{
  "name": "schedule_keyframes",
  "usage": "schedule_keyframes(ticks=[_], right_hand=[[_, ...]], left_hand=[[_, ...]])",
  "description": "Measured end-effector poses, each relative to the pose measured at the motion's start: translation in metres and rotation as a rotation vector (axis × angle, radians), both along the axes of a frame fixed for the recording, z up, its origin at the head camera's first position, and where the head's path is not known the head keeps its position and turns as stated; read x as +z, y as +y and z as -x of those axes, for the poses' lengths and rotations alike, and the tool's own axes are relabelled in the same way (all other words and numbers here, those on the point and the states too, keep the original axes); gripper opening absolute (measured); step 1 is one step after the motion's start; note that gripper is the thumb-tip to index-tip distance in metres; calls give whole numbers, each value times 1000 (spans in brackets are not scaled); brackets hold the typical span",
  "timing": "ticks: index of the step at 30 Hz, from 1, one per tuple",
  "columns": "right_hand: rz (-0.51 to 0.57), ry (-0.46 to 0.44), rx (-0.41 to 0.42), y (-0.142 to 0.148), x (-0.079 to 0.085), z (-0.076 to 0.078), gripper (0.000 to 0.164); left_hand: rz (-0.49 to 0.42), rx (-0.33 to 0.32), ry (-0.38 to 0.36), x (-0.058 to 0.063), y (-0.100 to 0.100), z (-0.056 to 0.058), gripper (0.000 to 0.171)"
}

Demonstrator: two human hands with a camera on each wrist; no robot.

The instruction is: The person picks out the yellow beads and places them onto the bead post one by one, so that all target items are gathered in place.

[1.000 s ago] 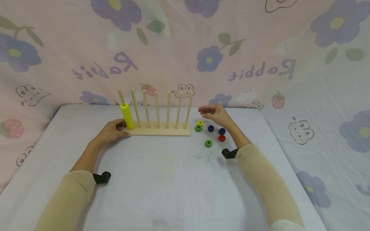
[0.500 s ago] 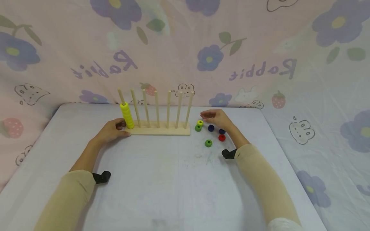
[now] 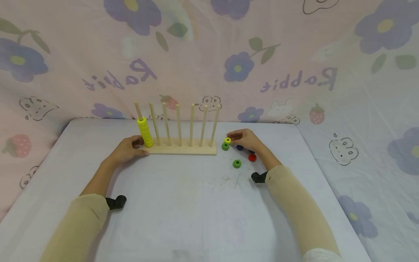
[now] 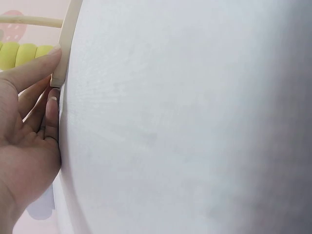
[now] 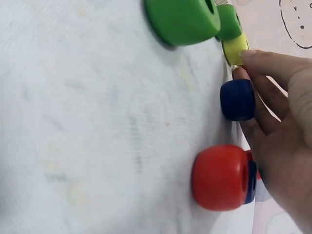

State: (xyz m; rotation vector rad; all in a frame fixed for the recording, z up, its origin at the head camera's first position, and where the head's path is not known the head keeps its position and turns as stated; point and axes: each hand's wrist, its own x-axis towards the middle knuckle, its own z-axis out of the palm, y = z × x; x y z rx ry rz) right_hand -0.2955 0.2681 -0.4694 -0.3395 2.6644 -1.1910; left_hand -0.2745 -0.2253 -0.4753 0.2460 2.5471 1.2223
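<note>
A wooden peg stand (image 3: 183,150) with several upright pegs sits on the table; its leftmost peg carries a stack of yellow beads (image 3: 145,131). My left hand (image 3: 126,150) grips the stand's left end, thumb on the front edge of the base (image 4: 68,53) and the other fingers curled behind it. At the right, my right hand (image 3: 247,140) pinches a loose yellow bead (image 3: 227,140) between thumb and fingertips, seen close in the right wrist view (image 5: 235,50). A green bead (image 3: 225,146) lies right against the yellow one. A blue bead (image 5: 238,100) sits just under the right fingers.
Near the right hand lie another green bead (image 3: 237,163), a red bead (image 3: 252,157) and a second blue bead (image 3: 251,151), partly hidden by the hand. A patterned cloth (image 3: 196,54) hangs behind the white table (image 3: 183,211).
My right hand has come down and toward me, from above the beads to the yellow bead, which it now pinches. The left hand and the peg stand have stayed in place.
</note>
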Motion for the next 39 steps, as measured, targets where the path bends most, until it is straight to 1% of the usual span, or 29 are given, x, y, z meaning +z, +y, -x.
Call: schedule_keyframes(ticks=[8,16,23,29,39], right_hand=[[-17,-31,-7,-3,-1,0,37],[-65,-25,-31,-8,0,4,35],[-63,-39,-44,-10,1,5,32],[-84,-7,-28,-10,1,6,33],[-72,30,-77,-12,0,11,35]], left_hand=[[-3,6,-13,1,0,0,85],[3,9,-7,2,0,0,85],[0,4,-13,3,2,-1,84],[-2,-5,1,3,3,-3,83],[-1,-1,11,2,2,-3,83]])
